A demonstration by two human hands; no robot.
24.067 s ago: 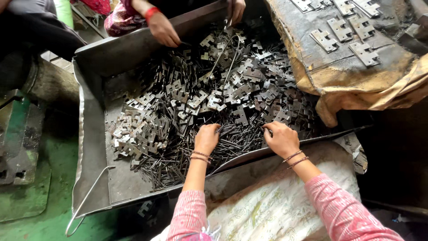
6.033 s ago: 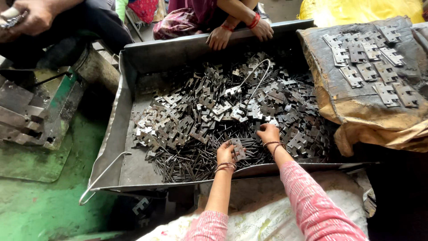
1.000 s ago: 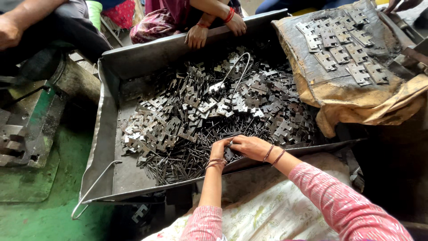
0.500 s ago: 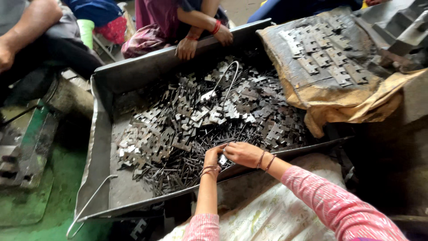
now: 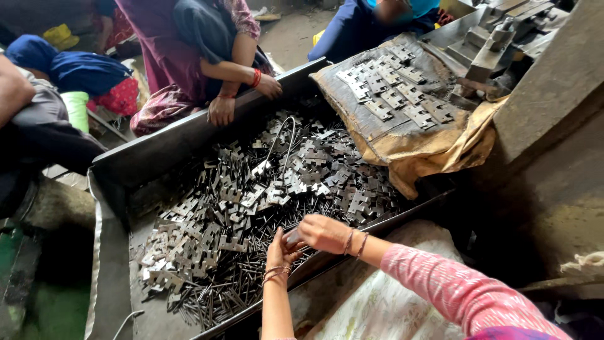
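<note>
Head view, lower centre: I see my left hand (image 5: 280, 250) and right hand (image 5: 322, 232) meet, fingers pinched on a small hinge piece (image 5: 293, 238) above the tray (image 5: 113, 277), loose hinge plates (image 5: 251, 201) just beyond.

hinge plates (image 5: 251, 208): bare metal, grey-silver, some faces shine, others look dull; they lie just beyond the fingertips.
pins (image 5: 220, 296): thin metal rods, dark and a little glossy, beside and under the plates.
small plate between the fingers (image 5: 293, 238): metal, smooth, pale shine, touched by the left hand (image 5: 280, 252) and the right hand (image 5: 324, 232).
tray (image 5: 110, 277): sheet metal, matt grey, dusty and scratched.
wire loop (image 5: 283, 141): metal wire, smooth, far beyond the fingers.
sack cloth (image 5: 415, 148): coarse woven cloth, brown, rough and dirty.
sleeve (image 5: 459, 293): soft pink cloth, matt.
bangles (image 5: 352, 242): thin metal rings, slightly glossy.
</note>
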